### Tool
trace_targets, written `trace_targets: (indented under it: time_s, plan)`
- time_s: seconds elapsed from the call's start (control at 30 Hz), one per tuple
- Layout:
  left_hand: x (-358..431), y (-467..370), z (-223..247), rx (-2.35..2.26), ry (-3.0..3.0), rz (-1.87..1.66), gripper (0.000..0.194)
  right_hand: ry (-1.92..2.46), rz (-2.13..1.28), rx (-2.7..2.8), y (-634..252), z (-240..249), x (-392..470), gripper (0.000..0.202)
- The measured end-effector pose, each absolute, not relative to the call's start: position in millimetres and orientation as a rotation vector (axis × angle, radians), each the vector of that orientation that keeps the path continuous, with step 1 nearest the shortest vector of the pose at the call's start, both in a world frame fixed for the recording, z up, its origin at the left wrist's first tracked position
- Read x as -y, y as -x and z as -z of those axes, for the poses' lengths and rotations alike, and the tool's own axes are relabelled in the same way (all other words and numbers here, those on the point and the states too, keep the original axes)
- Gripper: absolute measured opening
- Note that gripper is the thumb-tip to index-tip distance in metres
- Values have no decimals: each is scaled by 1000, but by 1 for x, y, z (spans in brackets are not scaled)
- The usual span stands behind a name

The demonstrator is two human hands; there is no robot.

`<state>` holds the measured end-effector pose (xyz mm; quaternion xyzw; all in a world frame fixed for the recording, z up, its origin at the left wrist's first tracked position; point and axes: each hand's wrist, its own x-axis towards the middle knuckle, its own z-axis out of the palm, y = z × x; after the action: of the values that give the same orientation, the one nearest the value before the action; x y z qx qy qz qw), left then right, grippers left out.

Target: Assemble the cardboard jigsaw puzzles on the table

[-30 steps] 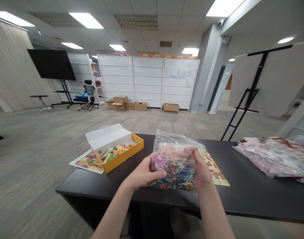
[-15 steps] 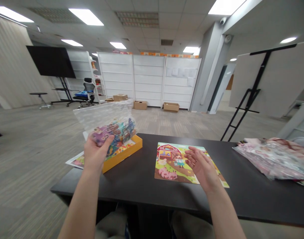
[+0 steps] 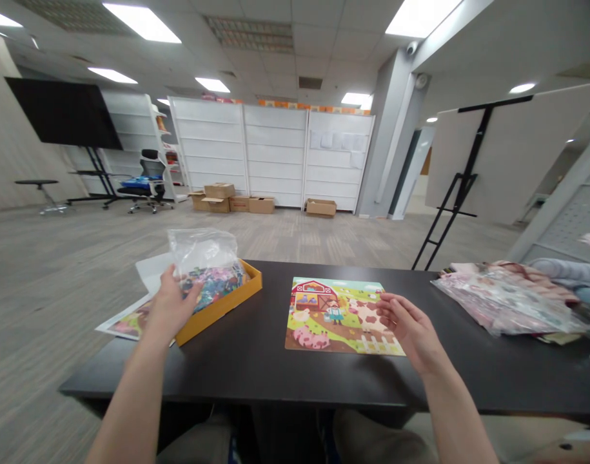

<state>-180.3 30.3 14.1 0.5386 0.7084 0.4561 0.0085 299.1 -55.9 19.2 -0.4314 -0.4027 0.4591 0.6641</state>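
Note:
My left hand (image 3: pixel 171 309) is at the yellow box (image 3: pixel 222 314) on the left of the table. Its thumb and fingers are round the near left edge of a clear plastic bag of colourful puzzle pieces (image 3: pixel 215 283), which sits low in the box with its empty top standing up. My right hand (image 3: pixel 413 332) hovers by the right edge of a farm picture board (image 3: pixel 343 322), fingers loosely bent and nothing in them. A barn, a farmer, a pig and a cow show on the board, which lies flat.
Printed sheets (image 3: pixel 130 319) lie beside and behind the box. Clothes in clear plastic bags (image 3: pixel 507 299) are piled at the right of the black table (image 3: pixel 256 374). Cardboard boxes (image 3: pixel 220 196) stand on the floor by white shelving, and a black stand (image 3: pixel 462 180) at the right.
My left hand has brought the bag of puzzle pieces down into the yellow box. My right hand has shifted to the board's right edge, uncovering the cow. The view has turned slightly right.

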Motion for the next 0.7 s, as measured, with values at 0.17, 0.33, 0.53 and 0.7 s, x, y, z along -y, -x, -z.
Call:
trace_targets:
  time_s: [0.17, 0.33, 0.53, 0.7]
  plan:
    - [-22, 170, -16, -2396, -1713, -1305, 78, 1328, -640, 951, -362, -1, 56, 45]
    - [-17, 167, -13, -2453, -1714, -1296, 82, 1940, 289, 1027, -434, 23, 67, 40]
    - [-6, 154, -20, -2428, -1831, -1502, 75, 2281, 285, 1003, -464, 41, 70, 40]
    - [13, 122, -47, -2218, -2020, -1846, 61, 2242, 364, 952, -487, 39, 51, 42]
